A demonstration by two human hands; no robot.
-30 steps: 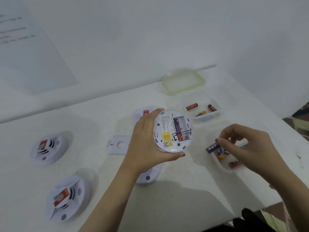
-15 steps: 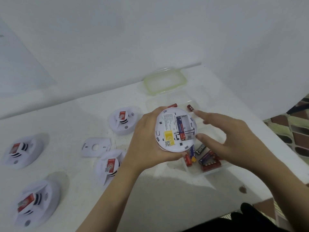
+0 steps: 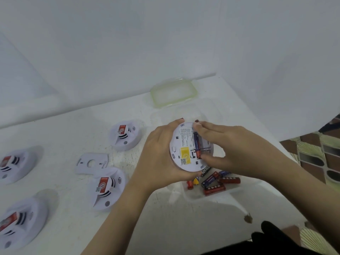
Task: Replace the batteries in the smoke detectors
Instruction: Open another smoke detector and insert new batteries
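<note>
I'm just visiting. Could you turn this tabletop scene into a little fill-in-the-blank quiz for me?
The left hand holds a smoke detector whose square sticker is ____.
____ more detectors lie on the table.
The lid at the back has a ____ rim.
Missing words: yellow, four, green.

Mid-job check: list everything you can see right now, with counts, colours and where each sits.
Table: one, white.
Tub: one, clear, near right of table.
Loose batteries: several, red or dark, in tub.
Held smoke detector: one, white, back facing camera, above tub.
Battery: one, blue and red, in its compartment.
Other smoke detectors: four, white with red labels, left.
Mounting plate: one, white, among them.
Lid: one, clear, green rim, far edge.
Left hand: one, grips held detector.
Right hand: one, fingers at battery's ends.
</note>
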